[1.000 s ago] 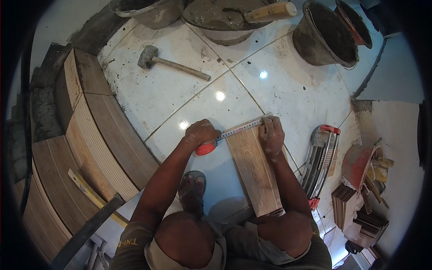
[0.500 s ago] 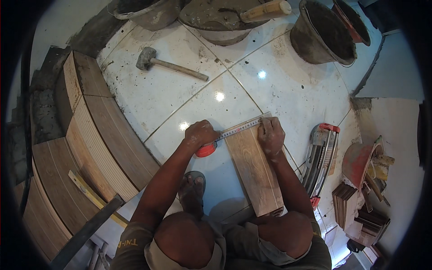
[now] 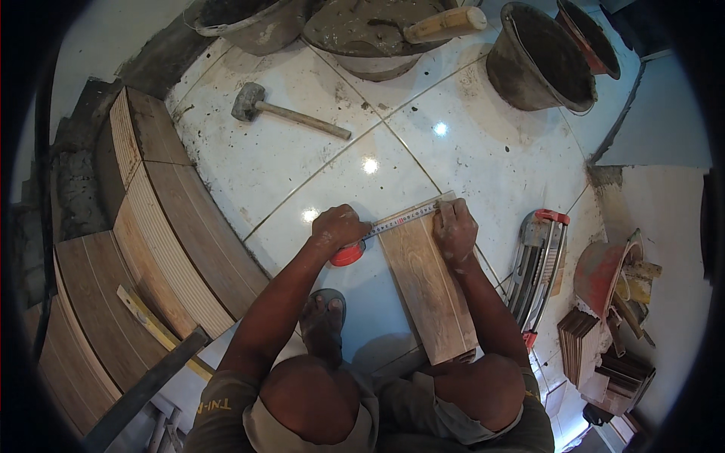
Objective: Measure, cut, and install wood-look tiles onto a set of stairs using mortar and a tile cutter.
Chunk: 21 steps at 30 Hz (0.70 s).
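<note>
A wood-patterned plank tile (image 3: pixel 428 287) lies lengthwise before me, its near end by my right knee. Across its far end runs the white blade of a tape measure (image 3: pixel 348 254), whose case is red. My left hand (image 3: pixel 340 228) is closed around the case, just left of the tile. At the tile's far right corner, the fingers of my right hand (image 3: pixel 455 230) are bent and pressed on the end of the blade. The blade's very tip is hidden under those fingers.
A mallet (image 3: pixel 291 113) lies on the white floor tiles ahead. Beyond it stand a basin of wet mortar (image 3: pixel 370 30) and a dark bucket (image 3: pixel 540 60). Wood-patterned steps (image 3: pixel 181 219) rise at left, with a yellow level (image 3: pixel 151 325). At right are a tile cutter (image 3: pixel 538 272) and stacked tiles (image 3: pixel 580 340).
Both hands keep their places with the tape stretched across the tile. The blade's printed scale has slid slightly along the tile's end; otherwise the view has shifted only a little.
</note>
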{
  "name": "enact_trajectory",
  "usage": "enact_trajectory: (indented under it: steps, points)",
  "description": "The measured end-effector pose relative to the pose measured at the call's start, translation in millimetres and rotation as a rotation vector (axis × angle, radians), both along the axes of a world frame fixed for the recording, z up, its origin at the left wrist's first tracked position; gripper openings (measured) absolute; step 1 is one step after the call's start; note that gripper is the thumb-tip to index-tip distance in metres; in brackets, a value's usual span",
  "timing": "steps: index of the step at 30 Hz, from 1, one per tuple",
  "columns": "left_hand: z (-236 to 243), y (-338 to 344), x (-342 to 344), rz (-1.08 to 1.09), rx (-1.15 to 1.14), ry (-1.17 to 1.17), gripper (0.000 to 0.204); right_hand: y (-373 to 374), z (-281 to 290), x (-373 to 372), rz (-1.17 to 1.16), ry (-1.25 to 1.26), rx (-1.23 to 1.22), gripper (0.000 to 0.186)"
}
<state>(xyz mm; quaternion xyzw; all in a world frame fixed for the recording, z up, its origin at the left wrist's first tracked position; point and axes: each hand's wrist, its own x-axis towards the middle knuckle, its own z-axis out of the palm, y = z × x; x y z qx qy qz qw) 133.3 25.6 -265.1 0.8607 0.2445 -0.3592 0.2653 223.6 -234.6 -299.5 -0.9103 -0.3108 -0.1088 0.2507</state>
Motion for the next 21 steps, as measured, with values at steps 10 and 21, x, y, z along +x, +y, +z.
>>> enact_trajectory:
  steps: [10, 21]
  points:
    - [-4, 0, -5, -0.02, -0.007, -0.084, 0.056, 2, -1, 2, 0.003, -0.005, -0.036, 0.02]
    - [-2, -2, -6, -0.009, 0.008, -0.032, 0.057, 0, 2, 4, 0.026, 0.004, -0.111, 0.016]
